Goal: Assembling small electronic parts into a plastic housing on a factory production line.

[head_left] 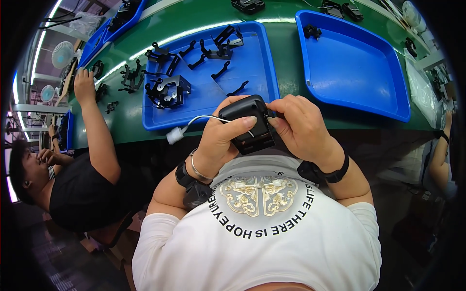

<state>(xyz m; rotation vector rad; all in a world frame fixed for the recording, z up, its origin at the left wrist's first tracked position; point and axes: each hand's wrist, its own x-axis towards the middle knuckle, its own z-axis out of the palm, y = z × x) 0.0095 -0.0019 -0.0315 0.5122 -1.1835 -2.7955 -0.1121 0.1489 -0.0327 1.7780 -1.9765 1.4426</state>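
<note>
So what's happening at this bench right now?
A person holds a small black box-shaped device in both hands over the near edge of a green table. The left hand grips its side, thumb across the top; the right hand pinches its right edge. A thin white cable with a white plug trails off to the left. Behind sit a blue tray of black metal brackets and a second, nearly bare blue tray. A co-worker's hand reaches onto the table at left.

Likely assembly workshop | green bench (291, 29) | blue trays (359, 63) | black brackets (167, 92)
</note>
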